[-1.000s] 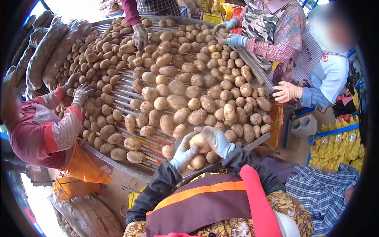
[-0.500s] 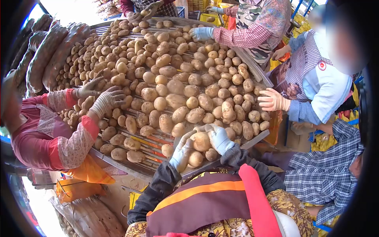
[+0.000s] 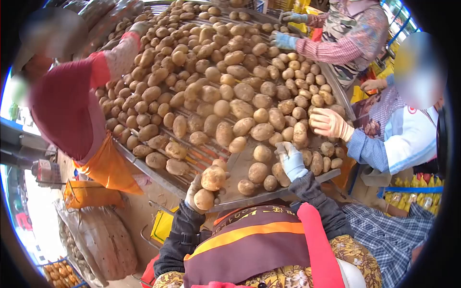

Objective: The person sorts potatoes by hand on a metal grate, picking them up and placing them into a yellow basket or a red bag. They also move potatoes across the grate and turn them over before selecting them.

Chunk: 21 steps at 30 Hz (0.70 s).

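Potatoes are being handled at the near edge of the table point(image 3: 271, 195), where the gloved left hand point(image 3: 192, 196) is clamped around two potatoes point(image 3: 213, 178), one against the other. Keeping both secure seems to call for a cupped, steady hold. The gloved right hand point(image 3: 292, 162) is bent over loose potatoes point(image 3: 281, 174) near the same edge, its fingers slightly apart; whether it grips one cannot be told. Half a second earlier, both hands were together around one potato; now they are well apart, with bare metal surface point(image 3: 235, 178) showing between them. The co-worker at the left point(image 3: 67, 110) now reaches toward the far left corner.
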### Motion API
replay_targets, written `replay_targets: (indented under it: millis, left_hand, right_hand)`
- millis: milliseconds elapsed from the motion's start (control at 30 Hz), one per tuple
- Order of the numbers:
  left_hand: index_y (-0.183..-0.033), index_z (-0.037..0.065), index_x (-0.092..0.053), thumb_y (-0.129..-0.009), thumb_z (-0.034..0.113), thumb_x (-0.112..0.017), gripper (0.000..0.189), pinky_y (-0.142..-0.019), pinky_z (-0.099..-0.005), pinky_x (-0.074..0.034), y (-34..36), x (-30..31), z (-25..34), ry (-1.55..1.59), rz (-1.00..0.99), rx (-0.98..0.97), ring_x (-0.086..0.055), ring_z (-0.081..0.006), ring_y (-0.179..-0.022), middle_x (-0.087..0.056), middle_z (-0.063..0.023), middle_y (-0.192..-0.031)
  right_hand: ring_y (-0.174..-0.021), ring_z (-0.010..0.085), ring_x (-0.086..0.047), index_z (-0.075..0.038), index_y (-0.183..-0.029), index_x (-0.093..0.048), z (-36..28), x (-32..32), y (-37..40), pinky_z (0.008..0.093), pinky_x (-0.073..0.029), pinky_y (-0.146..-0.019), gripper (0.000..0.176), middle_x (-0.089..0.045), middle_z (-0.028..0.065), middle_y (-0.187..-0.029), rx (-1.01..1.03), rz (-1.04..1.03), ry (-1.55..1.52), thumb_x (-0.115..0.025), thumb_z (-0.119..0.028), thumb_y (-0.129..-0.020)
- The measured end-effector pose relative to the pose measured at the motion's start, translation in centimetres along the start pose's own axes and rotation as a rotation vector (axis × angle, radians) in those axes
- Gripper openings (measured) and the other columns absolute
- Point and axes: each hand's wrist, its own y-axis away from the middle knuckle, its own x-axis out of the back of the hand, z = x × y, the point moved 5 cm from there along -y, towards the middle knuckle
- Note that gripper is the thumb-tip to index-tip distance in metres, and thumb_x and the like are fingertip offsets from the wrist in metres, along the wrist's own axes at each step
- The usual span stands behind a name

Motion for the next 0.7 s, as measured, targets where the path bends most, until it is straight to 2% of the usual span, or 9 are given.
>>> replay_targets:
  millis: [33, 100, 167, 267, 367, 433, 500, 600, 700]
  left_hand:
    - [-0.142, 0.01, -0.04, -0.091, 0.057, -0.054, 0.071, -0.056, -0.0447, -0.057, 0.6, 1.3, 0.4, 0.01, 0.012, -0.039, -0.065, -0.0355, -0.082, -0.053, -0.0257, -0.131]
    - [-0.141, 0.009, -0.04, -0.091, 0.057, -0.054, 0.072, -0.06, -0.0441, -0.057, 1.2, 3.1, 0.5, -0.051, 0.058, -0.133, -0.064, -0.0349, -0.082, -0.056, -0.0233, -0.125]
    - [-0.141, 0.018, -0.041, -0.089, 0.057, -0.058, 0.067, -0.061, -0.0419, -0.056, 1.6, 4.2, 0.1, -0.157, 0.105, -0.152, -0.064, -0.0307, -0.08, -0.061, -0.0156, -0.112]
    - [-0.141, 0.023, -0.041, -0.088, 0.058, -0.059, 0.065, -0.06, -0.0396, -0.056, 2.0, 2.5, -0.9, -0.188, 0.184, -0.233, -0.063, -0.0283, -0.077, -0.061, -0.0135, -0.112]
    - [-0.141, 0.024, -0.04, -0.087, 0.06, -0.059, 0.068, -0.058, -0.039, -0.056, 2.7, 2.0, -0.9, -0.288, 0.203, -0.289, -0.063, -0.0265, -0.076, -0.061, -0.0118, -0.111]
    - [-0.142, 0.024, -0.038, -0.086, 0.061, -0.059, 0.07, -0.058, -0.0394, -0.056, 2.7, 2.0, -1.0, -0.3, 0.201, -0.274, -0.063, -0.0262, -0.076, -0.061, -0.012, -0.112]
    - [-0.142, 0.024, -0.038, -0.087, 0.061, -0.058, 0.069, -0.058, -0.0395, -0.056, 2.5, 2.0, -0.9, -0.305, 0.195, -0.269, -0.063, -0.0261, -0.077, -0.06, -0.0118, -0.113]
    - [-0.143, 0.022, -0.037, -0.09, 0.06, -0.054, 0.067, -0.061, -0.0398, -0.056, 2.0, 2.2, -1.0, -0.344, 0.16, -0.264, -0.064, -0.0259, -0.081, -0.059, -0.0118, -0.118]
    - [-0.144, 0.02, -0.036, -0.093, 0.059, -0.05, 0.066, -0.067, -0.0393, -0.057, 1.1, 1.5, -1.0, -0.402, 0.139, -0.269, -0.065, -0.0248, -0.091, -0.057, -0.0117, -0.125]
  right_hand:
    - [-0.085, 0.0279, -0.067, -0.003, -0.104, -0.065, 0.4, -1.3, 0.3, 0.0353, -0.053, -0.075, 0.02, -0.069, 0.0148, -0.09, 0.158, -0.001, 0.113, -0.059, -0.02, -0.095]
    - [-0.091, 0.0277, -0.066, -0.003, -0.106, -0.065, -3.7, -3.7, 1.4, 0.034, -0.053, -0.08, 0.017, -0.068, 0.0154, -0.097, 0.41, -0.07, -0.049, -0.062, -0.013, -0.093]
    - [-0.095, 0.0244, -0.066, -0.003, -0.109, -0.065, -7.6, -5.7, 2.4, 0.0321, -0.052, -0.084, 0.019, -0.067, 0.0132, -0.104, 0.384, -0.299, -0.112, -0.062, -0.011, -0.092]
    - [-0.1, 0.0208, -0.063, -0.002, -0.114, -0.063, -9.0, -8.7, 3.4, 0.0316, -0.051, -0.085, 0.024, -0.065, 0.0121, -0.111, 0.436, -0.429, -0.225, -0.063, -0.016, -0.094]
    - [-0.106, 0.0182, -0.06, -0.001, -0.12, -0.06, -8.9, -10.9, 4.6, 0.0303, -0.049, -0.09, 0.032, -0.062, 0.0112, -0.116, 0.305, -0.63, -0.326, -0.064, -0.021, -0.095]
    - [-0.109, 0.0174, -0.057, -0.001, -0.125, -0.056, -8.7, -11.3, 5.4, 0.0297, -0.046, -0.096, 0.04, -0.06, 0.0108, -0.116, 0.053, -0.75, -0.515, -0.065, -0.025, -0.094]
    - [-0.113, 0.0185, -0.056, -0.002, -0.127, -0.055, -7.8, -11.7, 5.4, 0.0297, -0.045, -0.099, 0.044, -0.059, 0.0114, -0.119, 0.022, -0.759, -0.449, -0.067, -0.026, -0.093]
    - [-0.126, 0.0242, -0.048, -0.005, -0.133, -0.052, -8.4, -11.5, 5.8, 0.0349, -0.041, -0.105, 0.059, -0.052, 0.0147, -0.131, 0.175, -0.843, -0.265, -0.077, -0.027, -0.084]
    - [-0.13, 0.0258, -0.045, -0.005, -0.137, -0.047, -9.7, -11.0, 6.7, 0.0367, -0.037, -0.11, 0.071, -0.049, 0.0148, -0.135, 0.137, -0.846, -0.487, -0.082, -0.024, -0.078]
